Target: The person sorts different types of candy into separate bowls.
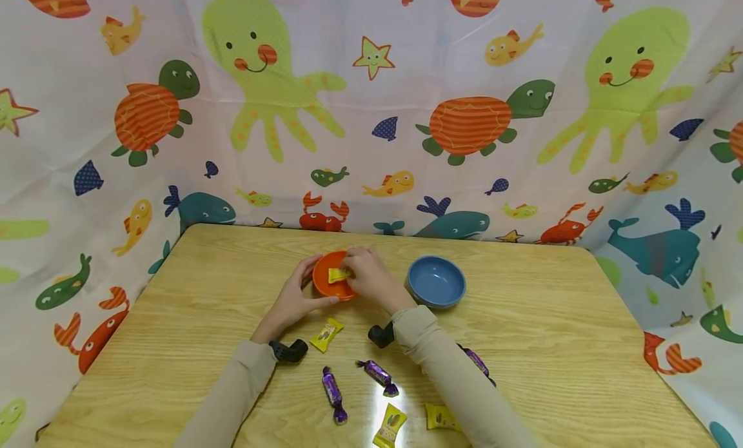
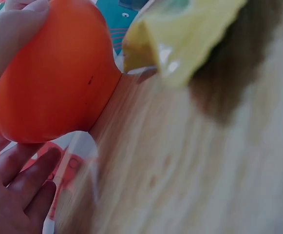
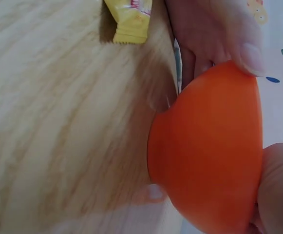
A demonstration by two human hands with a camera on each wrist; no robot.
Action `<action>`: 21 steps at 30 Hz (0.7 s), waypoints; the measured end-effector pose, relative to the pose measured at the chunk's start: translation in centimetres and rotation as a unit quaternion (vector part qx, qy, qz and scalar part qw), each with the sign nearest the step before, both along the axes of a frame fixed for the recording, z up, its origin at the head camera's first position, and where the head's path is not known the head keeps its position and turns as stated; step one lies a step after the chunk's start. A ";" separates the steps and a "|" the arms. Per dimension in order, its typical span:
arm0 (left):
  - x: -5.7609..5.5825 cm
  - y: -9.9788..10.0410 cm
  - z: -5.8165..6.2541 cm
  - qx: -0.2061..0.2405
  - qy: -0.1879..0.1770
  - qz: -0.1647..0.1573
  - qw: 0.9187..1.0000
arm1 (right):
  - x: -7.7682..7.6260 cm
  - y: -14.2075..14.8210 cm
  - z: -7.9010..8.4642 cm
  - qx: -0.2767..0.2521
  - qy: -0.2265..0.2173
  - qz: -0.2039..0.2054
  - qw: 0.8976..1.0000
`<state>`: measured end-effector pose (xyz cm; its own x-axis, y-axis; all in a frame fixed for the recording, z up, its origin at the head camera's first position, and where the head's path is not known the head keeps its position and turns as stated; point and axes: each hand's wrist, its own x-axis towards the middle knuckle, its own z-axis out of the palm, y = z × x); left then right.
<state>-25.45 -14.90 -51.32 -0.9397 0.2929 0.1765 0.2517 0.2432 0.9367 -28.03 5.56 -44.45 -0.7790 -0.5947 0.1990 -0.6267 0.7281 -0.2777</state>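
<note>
An orange bowl (image 1: 322,289) stands on the wooden table, its outer side large in the left wrist view. My left hand (image 1: 294,300) holds it from the left, thumb at the near side and fingers around the far side. At the right rim my right hand (image 1: 371,277) reaches in with bent fingers. A yellow-wrapped candy (image 1: 337,275) shows inside the bowl, right at those fingers; whether they pinch it I cannot tell, as the fingertips are hidden. Another yellow candy (image 1: 327,334) lies on the table near my left wrist.
A blue bowl (image 1: 436,282) is to the right of my right hand. Nearer me lie purple-wrapped candies (image 1: 333,395) (image 1: 378,376) and yellow candies (image 1: 390,426) (image 1: 441,416). My right sleeve (image 1: 458,377) partly covers another purple candy (image 1: 477,363). A sea-animal curtain (image 1: 360,177) surrounds the table.
</note>
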 end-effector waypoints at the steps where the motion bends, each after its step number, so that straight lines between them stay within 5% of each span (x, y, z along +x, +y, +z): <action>1: 0.1 0.1 0.1 -0.002 0.001 0.000 1.000 | 0.1 0.0 0.0 0.005 0.001 0.000 1.000; 21: 1.3 0.3 0.1 -0.005 0.013 0.003 1.000 | 1.1 0.0 0.5 0.047 0.020 -0.002 0.999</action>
